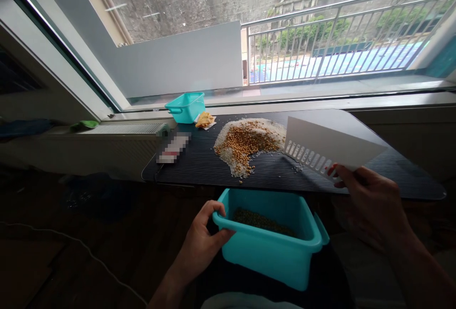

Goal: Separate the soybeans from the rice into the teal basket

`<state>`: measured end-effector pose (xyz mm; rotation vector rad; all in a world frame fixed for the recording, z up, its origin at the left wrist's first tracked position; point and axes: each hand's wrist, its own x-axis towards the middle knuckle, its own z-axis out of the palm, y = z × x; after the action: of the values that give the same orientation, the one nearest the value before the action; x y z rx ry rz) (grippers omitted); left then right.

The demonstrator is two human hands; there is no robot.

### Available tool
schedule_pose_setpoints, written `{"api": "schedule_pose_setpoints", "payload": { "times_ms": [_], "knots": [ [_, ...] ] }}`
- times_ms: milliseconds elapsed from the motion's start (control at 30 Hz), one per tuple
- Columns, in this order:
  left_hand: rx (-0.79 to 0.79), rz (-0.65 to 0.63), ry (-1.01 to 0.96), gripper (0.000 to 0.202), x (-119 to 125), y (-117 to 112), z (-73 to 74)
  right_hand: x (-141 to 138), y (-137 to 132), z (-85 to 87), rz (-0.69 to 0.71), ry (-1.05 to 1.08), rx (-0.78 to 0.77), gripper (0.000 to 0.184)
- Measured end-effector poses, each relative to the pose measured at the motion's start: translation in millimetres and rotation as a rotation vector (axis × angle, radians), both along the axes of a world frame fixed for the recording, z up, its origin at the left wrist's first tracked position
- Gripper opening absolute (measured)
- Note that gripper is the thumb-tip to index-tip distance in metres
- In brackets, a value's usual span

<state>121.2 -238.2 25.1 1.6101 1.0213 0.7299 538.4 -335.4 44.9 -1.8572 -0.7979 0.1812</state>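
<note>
My left hand grips the left rim of a turquoise plastic bin, thumb outside and fingers over the edge. Small dark-green grains, perhaps mung beans, cover the bin's bottom. In my right hand is a white slotted panel, pinched at its lower edge and tilted above the table's right side. Its row of slots runs along the lower left. Left of the panel lies a spread heap of white, rice-like grains mixed with yellow soybeans. The panel's left end is close to the heap; contact cannot be made out.
The dark table stands against the window, its front edge just beyond the bin. A second turquoise bin and a crumpled yellowish cloth-like item sit at the back left. A blurred-out object lies nearer. A radiator is at left.
</note>
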Motion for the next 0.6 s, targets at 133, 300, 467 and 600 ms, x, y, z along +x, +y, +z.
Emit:
{"api": "schedule_pose_setpoints", "payload": {
  "times_ms": [133, 300, 467, 600],
  "knots": [
    [-0.017, 0.003, 0.004, 0.040, 0, 1, 2.2, -19, 17, -4.3, 0.185, 0.051, 0.099, 0.076],
    [-0.003, 0.010, 0.008, 0.039, -1, 0, 0.1, -33, 38, -4.0, 0.393, 0.098, 0.106, 0.077],
    [0.012, 0.013, -0.010, 0.037, -2, 0, -10.1, -24, 31, 1.9, 0.406, 0.067, 0.056, 0.084],
    [0.007, 0.005, -0.012, 0.034, -2, 1, -11.4, -24, 28, 4.7, 0.397, 0.063, 0.045, 0.081]
  ]
}}
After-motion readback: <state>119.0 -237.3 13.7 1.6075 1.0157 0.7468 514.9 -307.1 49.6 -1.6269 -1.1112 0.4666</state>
